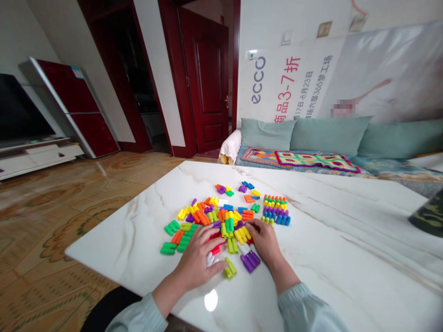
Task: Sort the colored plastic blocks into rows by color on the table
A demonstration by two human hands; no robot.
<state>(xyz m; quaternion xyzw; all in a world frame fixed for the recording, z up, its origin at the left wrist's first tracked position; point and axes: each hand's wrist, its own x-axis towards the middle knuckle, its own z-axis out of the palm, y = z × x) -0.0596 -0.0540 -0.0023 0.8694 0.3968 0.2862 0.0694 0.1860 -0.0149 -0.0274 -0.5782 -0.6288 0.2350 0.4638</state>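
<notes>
A loose heap of colourful plastic building blocks, shaped like joined tubes, lies on the white marble-patterned table. My left hand rests over the heap's near left side, fingers spread, over red and white pieces. Beside its fingers are green blocks; near its thumb lies a lime-green block. My right hand is at the heap's right side, fingers curled together next to a yellow block; what lies between the fingertips is hidden. Close to its wrist sits a purple block. A green-and-yellow stack stands between the hands.
Right of the heap, blocks are lined up in coloured rows. A few small groups, including a blue block, lie farther back. A camouflage-patterned item is at the table's right edge. A sofa with green cushions stands behind.
</notes>
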